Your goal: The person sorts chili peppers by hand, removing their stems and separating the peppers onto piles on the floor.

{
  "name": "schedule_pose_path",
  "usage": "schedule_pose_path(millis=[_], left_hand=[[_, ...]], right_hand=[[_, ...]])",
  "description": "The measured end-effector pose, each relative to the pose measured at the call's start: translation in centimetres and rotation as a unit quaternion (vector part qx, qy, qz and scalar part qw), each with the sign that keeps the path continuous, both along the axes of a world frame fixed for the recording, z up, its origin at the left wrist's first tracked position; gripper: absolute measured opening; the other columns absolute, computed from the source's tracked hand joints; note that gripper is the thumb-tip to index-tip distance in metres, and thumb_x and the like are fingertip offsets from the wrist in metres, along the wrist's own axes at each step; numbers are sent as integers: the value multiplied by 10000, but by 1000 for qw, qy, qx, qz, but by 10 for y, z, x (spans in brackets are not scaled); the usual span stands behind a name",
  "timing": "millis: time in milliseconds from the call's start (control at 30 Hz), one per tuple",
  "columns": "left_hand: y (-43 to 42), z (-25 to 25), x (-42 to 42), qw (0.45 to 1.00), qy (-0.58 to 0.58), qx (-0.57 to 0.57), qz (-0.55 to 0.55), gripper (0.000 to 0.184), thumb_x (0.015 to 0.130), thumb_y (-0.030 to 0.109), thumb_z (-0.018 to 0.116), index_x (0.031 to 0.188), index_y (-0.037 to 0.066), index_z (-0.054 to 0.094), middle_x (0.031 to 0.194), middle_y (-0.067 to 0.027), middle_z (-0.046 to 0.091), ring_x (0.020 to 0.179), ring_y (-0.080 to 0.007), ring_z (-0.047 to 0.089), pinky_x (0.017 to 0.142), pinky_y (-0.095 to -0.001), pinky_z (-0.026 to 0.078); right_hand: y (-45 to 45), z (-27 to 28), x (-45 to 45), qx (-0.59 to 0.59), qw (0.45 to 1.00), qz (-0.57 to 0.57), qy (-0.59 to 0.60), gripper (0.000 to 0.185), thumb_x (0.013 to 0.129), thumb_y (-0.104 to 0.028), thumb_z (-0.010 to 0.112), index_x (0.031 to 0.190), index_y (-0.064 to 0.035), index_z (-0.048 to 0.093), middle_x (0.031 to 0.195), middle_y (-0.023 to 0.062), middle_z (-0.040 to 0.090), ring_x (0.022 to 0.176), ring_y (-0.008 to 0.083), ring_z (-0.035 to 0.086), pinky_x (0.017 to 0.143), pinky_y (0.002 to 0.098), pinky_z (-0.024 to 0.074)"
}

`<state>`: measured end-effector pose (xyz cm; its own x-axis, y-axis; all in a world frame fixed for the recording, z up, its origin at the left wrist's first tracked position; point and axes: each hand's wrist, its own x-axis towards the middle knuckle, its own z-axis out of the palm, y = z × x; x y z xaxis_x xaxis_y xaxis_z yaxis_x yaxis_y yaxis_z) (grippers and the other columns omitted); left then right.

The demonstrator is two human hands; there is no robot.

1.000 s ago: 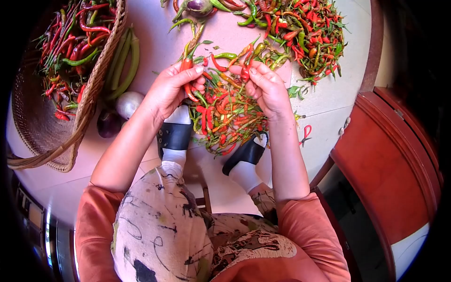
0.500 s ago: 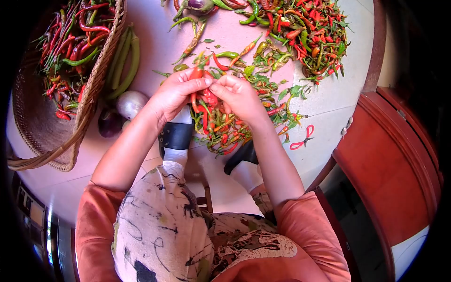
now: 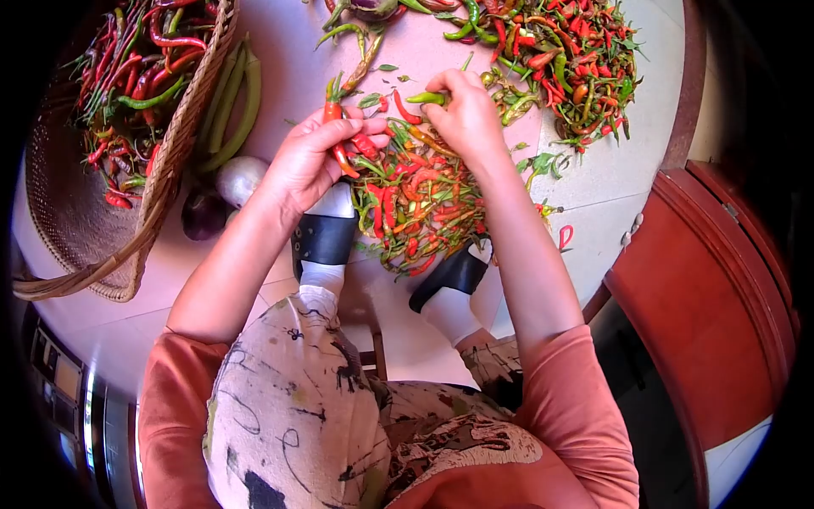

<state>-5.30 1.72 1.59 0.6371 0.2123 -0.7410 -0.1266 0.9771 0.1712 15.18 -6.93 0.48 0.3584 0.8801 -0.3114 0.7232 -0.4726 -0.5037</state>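
My left hand [image 3: 315,157] is closed round several red peppers [image 3: 332,110], one upright with a green stem end, others poking out by the fingertips. My right hand [image 3: 466,114] has its fingers pinched at a green pepper [image 3: 426,98] beyond the near pile; the fingertips are partly hidden. Between and below my hands lies a pile of small red and green peppers [image 3: 424,208] on the floor. A red pepper [image 3: 405,109] lies just left of my right hand.
A woven basket [image 3: 174,144] of peppers stands at left, beside long green vegetables [image 3: 236,106] and a pale round vegetable [image 3: 242,180]. A larger pepper pile [image 3: 585,72] is at upper right. Red-handled scissors [image 3: 565,236] lie near red furniture [image 3: 695,297].
My right hand has moved away from my left hand, up and to the right, to the green pepper. My left hand still holds red peppers. The view has shifted slightly.
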Motion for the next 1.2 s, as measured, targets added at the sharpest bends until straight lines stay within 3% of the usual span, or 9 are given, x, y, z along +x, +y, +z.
schedule_pose_path(millis=[100, 167, 267, 333, 467, 600, 733, 800, 1200], left_hand=[[-2, 1, 2, 999, 16, 21, -19, 186, 863, 61, 562, 1030, -12, 527, 997, -176, 634, 875, -231, 646, 831, -337, 521], [-2, 1, 5, 999, 1, 21, -29, 210, 864, 70, 568, 1057, -2, 526, 1022, -171, 629, 889, -229, 643, 836, -341, 518], [-4, 7, 13, 998, -21, 30, -59, 252, 862, 84, 582, 1098, 12, 527, 1033, -149, 628, 889, -210, 639, 835, -336, 514], [-7, 10, 17, 996, -29, 38, -77, 270, 859, 90, 591, 1111, 16, 529, 1020, -132, 631, 874, -194, 638, 829, -326, 512], [-8, 5, 20, 992, -33, 54, -108, 261, 850, 110, 613, 1085, 21, 544, 940, -73, 631, 820, -148, 626, 773, -302, 517], [-7, 9, 25, 995, -15, 78, -53, 179, 865, 128, 593, 1015, 39, 548, 968, -103, 638, 843, -161, 627, 767, -315, 527], [-6, 11, 28, 994, 12, 104, 31, 161, 878, 131, 571, 997, 36, 519, 1013, -149, 632, 848, -218, 632, 775, -358, 534], [-6, 11, 29, 994, 4, 104, 43, 166, 884, 133, 560, 995, 28, 496, 1037, -169, 618, 848, -254, 632, 790, -385, 530], [-7, 12, 24, 994, -19, 98, 36, 179, 893, 129, 546, 1023, 35, 468, 1023, -167, 618, 800, -231, 636, 743, -360, 540]], right_hand=[[-7, 18, -1, 43, 973, -139, 181, 259, 756, -101, 683, 980, -54, 561, 830, 12, 544, 670, 97, 548, 596, 211, 429], [-5, 31, -14, 181, 861, -291, 375, 186, 837, -108, 639, 968, -8, 552, 783, -26, 562, 579, 22, 476, 492, 146, 348], [-18, 44, -14, 56, 784, -356, 506, 202, 847, -119, 632, 1001, -17, 549, 765, -29, 575, 588, 19, 486, 496, 156, 368], [-21, 44, -26, 25, 783, -350, 514, 228, 838, -146, 639, 997, 9, 583, 792, 1, 584, 633, 49, 528, 558, 167, 416], [-21, 37, -48, 87, 921, -143, 351, 173, 871, -120, 580, 967, 8, 647, 828, 24, 587, 709, 93, 556, 635, 223, 459], [-30, 48, -56, 99, 868, -280, 399, 201, 908, -133, 520, 1030, 1, 606, 938, 55, 604, 698, 92, 553, 606, 207, 449], [-50, 56, -72, 10, 708, -414, 572, 254, 937, -224, 495, 1077, -17, 544, 965, 65, 620, 653, 65, 532, 533, 176, 396], [-50, 62, -74, 11, 576, -437, 691, 225, 933, -194, 503, 1080, -27, 536, 982, 56, 616, 659, 65, 534, 536, 179, 399], [-55, 46, -71, -8, 605, -355, 712, 58, 875, -102, 542, 915, -68, 519, 805, 36, 603, 570, 85, 490, 498, 200, 371]])
